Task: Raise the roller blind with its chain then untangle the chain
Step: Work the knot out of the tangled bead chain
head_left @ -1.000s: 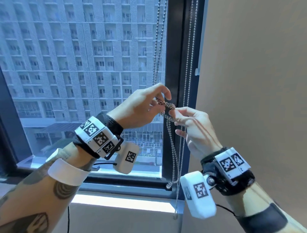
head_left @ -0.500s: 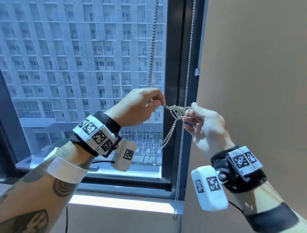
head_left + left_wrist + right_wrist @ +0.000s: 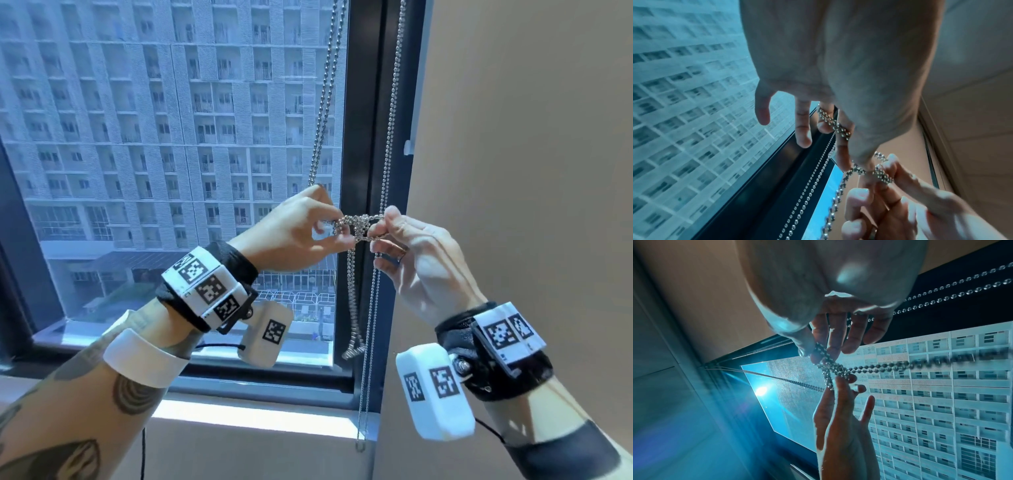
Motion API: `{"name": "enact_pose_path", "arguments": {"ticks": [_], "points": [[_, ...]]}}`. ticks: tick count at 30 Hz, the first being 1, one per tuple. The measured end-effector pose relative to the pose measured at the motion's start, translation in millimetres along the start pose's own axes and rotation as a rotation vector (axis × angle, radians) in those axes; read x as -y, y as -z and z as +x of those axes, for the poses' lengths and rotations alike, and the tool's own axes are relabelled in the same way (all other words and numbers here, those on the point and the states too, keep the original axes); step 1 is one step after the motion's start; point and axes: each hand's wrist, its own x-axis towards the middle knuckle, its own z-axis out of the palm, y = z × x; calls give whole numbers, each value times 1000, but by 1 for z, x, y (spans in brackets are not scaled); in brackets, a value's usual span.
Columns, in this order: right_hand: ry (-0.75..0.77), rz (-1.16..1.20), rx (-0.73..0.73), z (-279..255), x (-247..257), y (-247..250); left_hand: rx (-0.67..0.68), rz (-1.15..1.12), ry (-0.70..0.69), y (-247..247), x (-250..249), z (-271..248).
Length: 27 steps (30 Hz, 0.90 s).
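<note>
Left hand (image 3: 291, 233) and right hand (image 3: 421, 253) each pinch one side of the knotted chain (image 3: 356, 224) between thumb and fingertips, in front of the dark window frame (image 3: 366, 102). Loose loops hang below; strands run up out of view.

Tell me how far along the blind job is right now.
Raising looks done: the window glass is uncovered. In hand: left hand and right hand pinch the knot in the chain. Left: the knot is still bunched, with a tangled loop hanging below.
</note>
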Motion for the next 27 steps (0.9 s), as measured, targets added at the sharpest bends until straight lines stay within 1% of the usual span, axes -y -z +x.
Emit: {"name": "enact_pose_path", "arguments": {"ticks": [3, 5, 11, 15, 19, 21, 23, 25, 27], "points": [[-10, 0, -10, 2, -1, 2, -71, -161, 52, 2, 0, -1], [-30, 19, -32, 2, -3, 0, -83, -184, 73, 2, 1, -1], [-77, 264, -84, 2, -7, -11, -59, 23, 44, 3, 9, 2], [-121, 149, -76, -1, -16, -9, -56, 99, 82, 4, 16, 1], [-98, 22, -52, -4, -27, -11, -48, 183, 135, 7, 17, 2], [-95, -52, -35, -4, -31, -11, -32, 134, 187, 8, 17, 4], [-86, -144, -7, -5, -35, -9, -37, 15, 214, 11, 14, 5], [-77, -235, 17, -6, -38, -8, -57, -58, 192, 15, 10, 5], [-83, -266, 28, -8, -39, -7, -78, -20, 152, 16, 9, 6]]}}
